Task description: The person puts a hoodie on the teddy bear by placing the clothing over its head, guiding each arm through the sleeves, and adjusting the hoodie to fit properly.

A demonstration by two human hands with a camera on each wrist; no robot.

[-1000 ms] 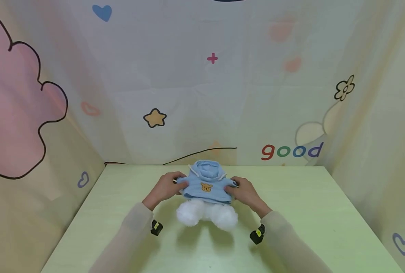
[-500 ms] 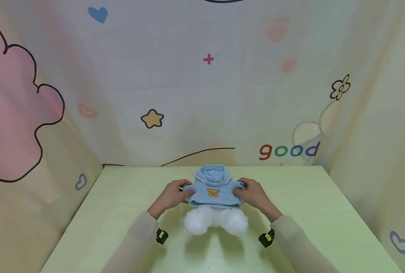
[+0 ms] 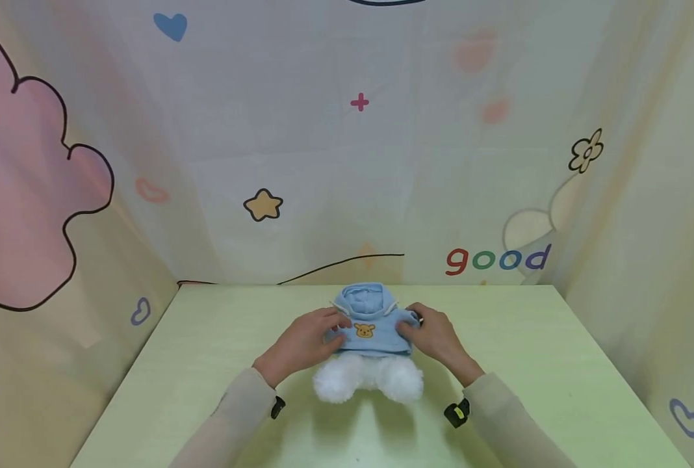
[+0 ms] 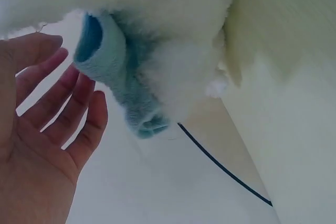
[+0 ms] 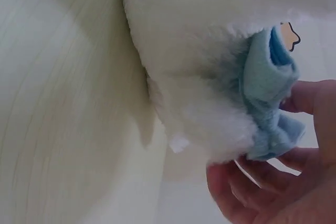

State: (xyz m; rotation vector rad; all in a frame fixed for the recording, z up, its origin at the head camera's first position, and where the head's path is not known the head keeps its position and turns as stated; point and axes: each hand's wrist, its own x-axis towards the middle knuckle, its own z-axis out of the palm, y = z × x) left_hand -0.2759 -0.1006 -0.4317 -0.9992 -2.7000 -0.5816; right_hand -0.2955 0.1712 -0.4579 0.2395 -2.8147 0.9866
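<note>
A white fluffy plush toy point(image 3: 399, 379) in a small light blue hoodie point(image 3: 376, 341) is in the middle of the head view, its two round legs toward me. The hoodie's front bears a brown animal face; its hood stands with white drawstrings, blue lining showing inside. My left hand point(image 3: 306, 344) is over the hoodie's left side, fingers relaxed; the left wrist view shows its spread fingers point(image 4: 65, 95) beside a blue sleeve point(image 4: 107, 51), holding nothing. My right hand point(image 3: 437, 335) grips the other side, thumb on the front, fingers point(image 5: 231, 187) behind the sleeve and white fur.
The pale table point(image 3: 528, 364) spreads around the toy. A printed cloth backdrop point(image 3: 300, 130) rises at its back edge and on both sides. Each wrist wears a small black camera point(image 3: 457, 413).
The plush toy shifts slightly right and nearer in the view, then stays. My left hand has let go of the sleeve and come inward over the hoodie's front. My right hand keeps its grip.
</note>
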